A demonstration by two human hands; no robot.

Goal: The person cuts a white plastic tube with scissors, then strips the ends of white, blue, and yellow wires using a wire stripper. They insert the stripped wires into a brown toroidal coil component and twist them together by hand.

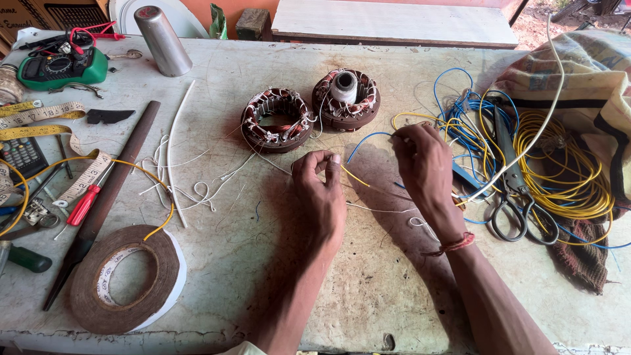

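My left hand [320, 190] pinches a thin yellow wire [355, 176] near the middle of the worn table [368, 289]. My right hand [424, 164] grips blue and yellow wire ends a little to the right. Just beyond my hands lie two wound stator coils, one hollow [277, 120], the other [346, 98] with a white bobbin in its centre. A white lead runs from the hollow stator toward my left hand. A red thread band circles my right wrist.
Tangled blue and yellow wire [559, 171] and scissors [519, 197] lie at right on a cloth. At left are a tape roll [125, 279], a long file [105, 197], a red screwdriver [82, 205], measuring tape, a green multimeter [59, 66] and a metal cup [162, 41].
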